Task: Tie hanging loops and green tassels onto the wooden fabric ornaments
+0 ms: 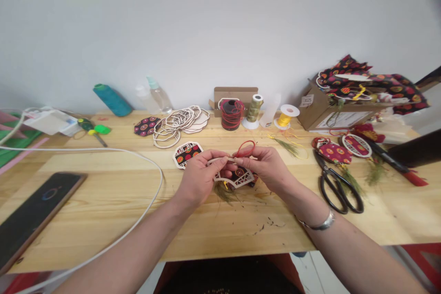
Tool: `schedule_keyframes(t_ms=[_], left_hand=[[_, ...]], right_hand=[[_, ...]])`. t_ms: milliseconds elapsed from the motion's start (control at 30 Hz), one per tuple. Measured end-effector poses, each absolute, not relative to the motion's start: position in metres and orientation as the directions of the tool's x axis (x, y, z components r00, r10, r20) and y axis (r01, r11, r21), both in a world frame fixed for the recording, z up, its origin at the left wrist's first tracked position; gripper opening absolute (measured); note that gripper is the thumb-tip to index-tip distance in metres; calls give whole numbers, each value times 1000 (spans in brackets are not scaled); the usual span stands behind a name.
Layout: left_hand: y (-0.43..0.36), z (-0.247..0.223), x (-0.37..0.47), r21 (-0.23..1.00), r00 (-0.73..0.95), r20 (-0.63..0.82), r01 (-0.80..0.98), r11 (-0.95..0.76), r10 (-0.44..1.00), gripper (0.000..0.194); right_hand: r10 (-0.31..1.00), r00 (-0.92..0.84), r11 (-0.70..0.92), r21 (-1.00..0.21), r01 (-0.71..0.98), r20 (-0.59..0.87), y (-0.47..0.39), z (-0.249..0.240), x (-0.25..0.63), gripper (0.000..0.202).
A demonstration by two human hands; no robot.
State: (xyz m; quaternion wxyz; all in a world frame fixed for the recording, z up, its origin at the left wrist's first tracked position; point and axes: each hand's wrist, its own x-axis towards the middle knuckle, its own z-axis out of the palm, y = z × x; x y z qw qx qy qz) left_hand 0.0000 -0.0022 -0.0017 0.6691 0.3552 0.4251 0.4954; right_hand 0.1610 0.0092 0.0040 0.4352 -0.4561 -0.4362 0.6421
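Observation:
Between my two hands is a fan-shaped wooden ornament (237, 177) with a cut-out lattice border and dark floral fabric. My left hand (203, 172) pinches its upper left edge. My right hand (263, 165) has thumb and fingers closed at the top edge, by a thin red cord loop (246, 148) that rises there. A green tassel (223, 191) with a bit of yellow cord hangs below the ornament. Just left of my left hand lies another lattice-framed ornament (188, 153) with floral fabric. My fingers hide part of the held ornament's upper edge.
Wooden frames (182, 121) lie in a pile behind. Spools of red cord (231, 115), gold thread (255, 108) and yellow cord (285, 118) stand near the wall. Black scissors (339, 188) and a fabric-filled box (317, 110) are right. A phone (41, 216) and white cable (156, 188) lie left.

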Motion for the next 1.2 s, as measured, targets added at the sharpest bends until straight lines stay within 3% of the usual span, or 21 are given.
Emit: schedule_keyframes(t_ms=[433,633,867,1200], left_hand=[[-3,-4,-1,917,166,-190,-322,235,968,17],[-4,-3,-1,932,164,-171,-292,213,972,16],[-4,-2,0,938,148,-185,-269,219,972,18],[-4,-2,-1,944,167,-180,-246,218,969,14]], right_hand=[[974,-211,-106,-991,-81,-86,11,3,163,19],[966,-235,-116,-993,-21,-108,11,5,163,23],[974,-226,-8,-994,113,-34,9,9,163,22],[974,-224,-1,-990,142,-34,11,8,165,20]])
